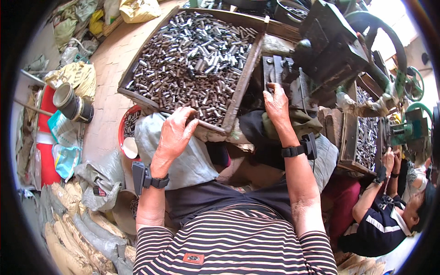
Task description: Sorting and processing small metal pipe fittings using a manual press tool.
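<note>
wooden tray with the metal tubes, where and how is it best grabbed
Probably by the left and right walls of the wooden tray, coming from outside each: their top edges are exposed, metal tubes heap the inside, and opposing holds should balance the load.

Black-and-cream striped shirt (229, 243), silver-and-brown metal tubes (201, 55)
Tubes are silver far, duller brown near; the tray (242, 82) is dark brown, the bucket (122, 130) at left red.
</note>
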